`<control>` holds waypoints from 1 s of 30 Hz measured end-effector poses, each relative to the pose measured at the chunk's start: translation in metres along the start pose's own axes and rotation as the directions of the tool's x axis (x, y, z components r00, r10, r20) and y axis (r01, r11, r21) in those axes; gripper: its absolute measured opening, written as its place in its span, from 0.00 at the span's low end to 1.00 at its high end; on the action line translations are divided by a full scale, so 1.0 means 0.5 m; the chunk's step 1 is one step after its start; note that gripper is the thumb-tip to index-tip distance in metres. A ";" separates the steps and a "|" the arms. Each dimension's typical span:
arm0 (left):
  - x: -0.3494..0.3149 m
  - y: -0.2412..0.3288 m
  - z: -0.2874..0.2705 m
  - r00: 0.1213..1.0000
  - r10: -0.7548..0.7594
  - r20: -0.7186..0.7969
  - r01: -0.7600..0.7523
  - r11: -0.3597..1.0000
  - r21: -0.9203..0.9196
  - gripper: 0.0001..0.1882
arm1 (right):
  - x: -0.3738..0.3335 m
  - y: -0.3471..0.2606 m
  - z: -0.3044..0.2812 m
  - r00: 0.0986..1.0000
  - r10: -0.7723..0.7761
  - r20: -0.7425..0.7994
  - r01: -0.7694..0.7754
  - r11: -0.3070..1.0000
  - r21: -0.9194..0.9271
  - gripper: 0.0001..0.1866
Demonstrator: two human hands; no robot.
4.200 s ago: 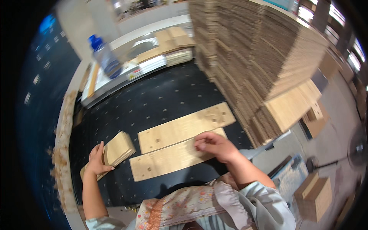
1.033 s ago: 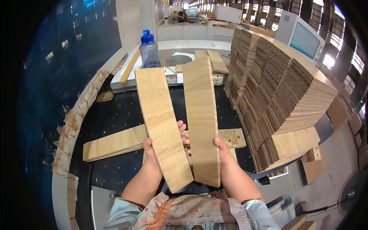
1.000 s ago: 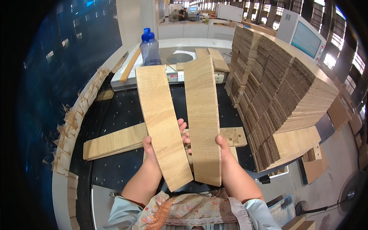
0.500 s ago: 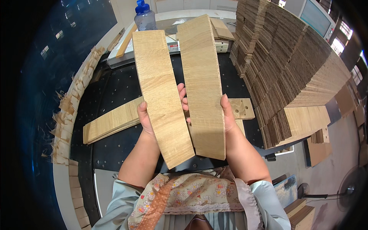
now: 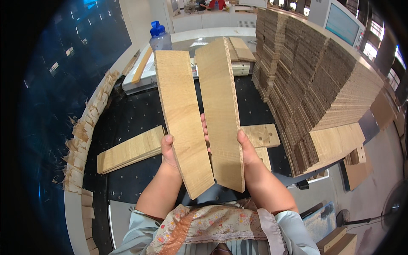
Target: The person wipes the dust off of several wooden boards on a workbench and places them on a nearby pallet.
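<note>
Two long wood-grain boards stand raised in front of me, side by side. My left hand (image 5: 171, 155) is closed around the left board (image 5: 180, 114), its thumb over the outer edge. The right board (image 5: 216, 110), with a rough chipboard edge, is gripped by my right hand (image 5: 248, 148), thumb on its outer side. The boards nearly meet at their lower ends, and fingers show in the gap between them. Behind the boards, a few stacked planks (image 5: 129, 149) lie on the black table (image 5: 127, 117) at the left. Boards with drilled holes (image 5: 262, 135) lie at the right, partly hidden.
A tall stack of chipboard panels (image 5: 306, 72) lines the right side. Along the left runs a rim with ragged strips (image 5: 80, 140) beneath a dark glossy panel (image 5: 63, 55). A blue-capped bottle (image 5: 160, 38) stands at the back. Two people (image 5: 216, 5) are far off.
Both boards and my hands sit lower in the picture, along with the table. The view has tilted up, showing more of the far room. The right board leans slightly further left.
</note>
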State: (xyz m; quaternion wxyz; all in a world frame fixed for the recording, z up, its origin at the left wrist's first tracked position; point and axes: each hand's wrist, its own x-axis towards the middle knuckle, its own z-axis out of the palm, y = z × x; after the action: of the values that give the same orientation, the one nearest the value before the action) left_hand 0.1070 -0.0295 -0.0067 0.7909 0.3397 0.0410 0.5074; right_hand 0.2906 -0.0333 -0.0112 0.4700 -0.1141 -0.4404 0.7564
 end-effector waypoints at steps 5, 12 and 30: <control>-0.010 -0.003 -0.027 1.000 -0.005 0.019 0.004 0.998 0.055 0.49 | -0.013 0.009 0.009 0.998 -0.009 -0.057 0.008 1.000 -0.021 0.53; -0.022 -0.015 -0.002 1.000 0.014 -0.020 -0.013 0.996 0.088 0.44 | -0.018 0.023 0.041 0.987 -0.131 -0.098 0.115 0.981 -0.153 0.50; -0.049 0.114 0.139 0.968 0.194 -0.157 -0.056 0.781 0.622 0.54 | 0.033 0.036 0.135 0.975 -0.166 0.148 0.222 0.691 -0.688 0.59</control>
State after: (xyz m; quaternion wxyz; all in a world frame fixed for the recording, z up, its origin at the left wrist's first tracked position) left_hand 0.0797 -0.0697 0.0725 0.5934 0.5233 0.2644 0.5515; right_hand 0.2312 -0.0607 0.0184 0.4521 -0.2080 -0.7205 0.4829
